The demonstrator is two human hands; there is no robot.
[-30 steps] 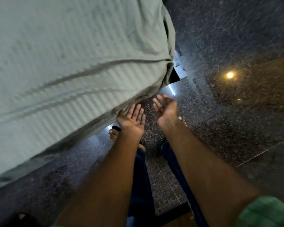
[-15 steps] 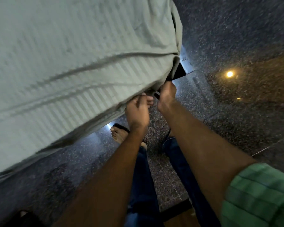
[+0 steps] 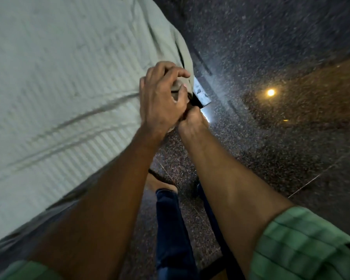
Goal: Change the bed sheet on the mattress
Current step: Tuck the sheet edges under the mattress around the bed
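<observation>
Two hands work the mattress corner: left hand (image 3: 162,96) grips bunched sheet (image 3: 59,77); right hand's (image 3: 192,120) grip is hidden. Next, probably tuck it under.

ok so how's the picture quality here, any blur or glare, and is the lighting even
Head view: lighting is uneven, the pale green striped bed sheet bright, the dark speckled stone floor dim; an orange lamp reflection and a white glare patch shine on the floor; motion blur streaks the floor's far edge and softens the left hand; wide-angle distortion stretches the forearms.
</observation>
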